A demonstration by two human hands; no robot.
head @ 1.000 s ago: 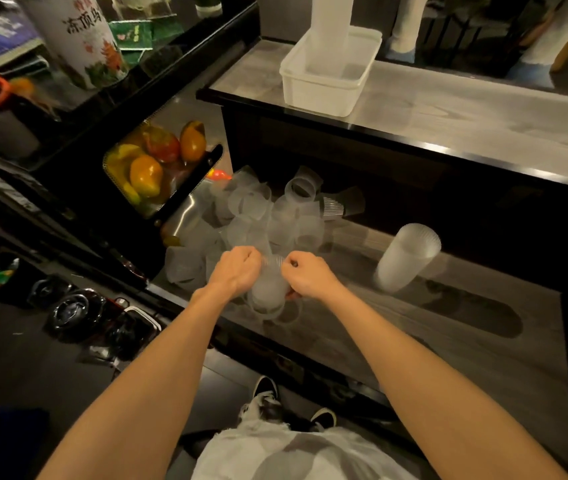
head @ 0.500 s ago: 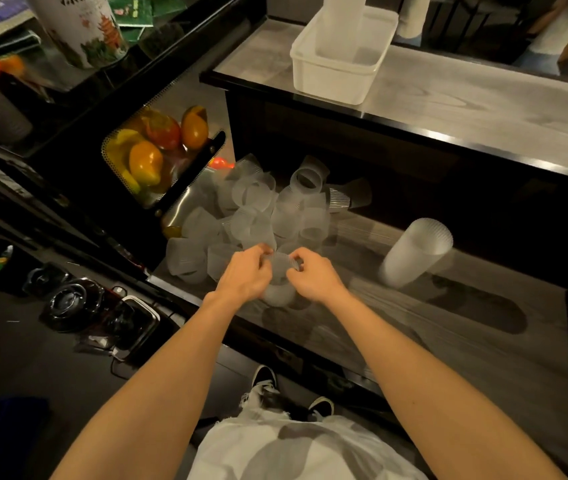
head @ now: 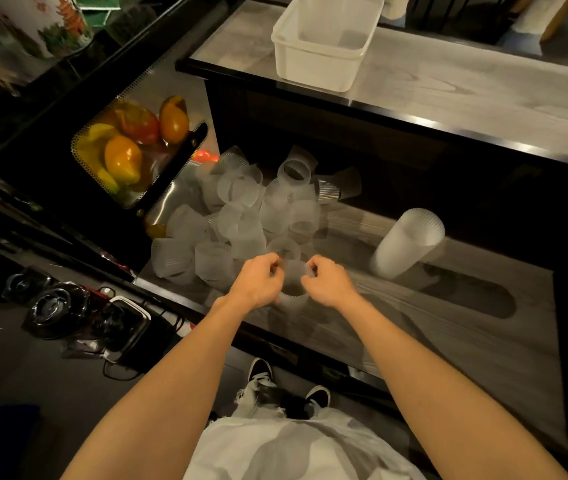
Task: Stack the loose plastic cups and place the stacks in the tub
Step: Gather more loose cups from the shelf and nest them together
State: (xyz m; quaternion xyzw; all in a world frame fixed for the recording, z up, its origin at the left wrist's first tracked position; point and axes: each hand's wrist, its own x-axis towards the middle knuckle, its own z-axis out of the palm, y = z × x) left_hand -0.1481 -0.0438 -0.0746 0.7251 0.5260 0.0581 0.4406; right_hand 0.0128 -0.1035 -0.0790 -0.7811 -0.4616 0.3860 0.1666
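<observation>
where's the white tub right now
In the head view the white tub sits on the raised counter at top centre, up behind the pile of loose cups on the lower shelf.

tub (head: 313,69): up on the top counter (head: 466,91), toward the back
loose cups (head: 241,220): heaped at the left end of the lower shelf (head: 431,334), below and in front of the tub
cup stack (head: 404,245): same shelf, right of the heap, well apart
fruit tray (head: 78,147): just left of the heap
held cup (head: 293,285): between left hand (head: 258,280) and right hand (head: 327,284), right in front of the heap
</observation>
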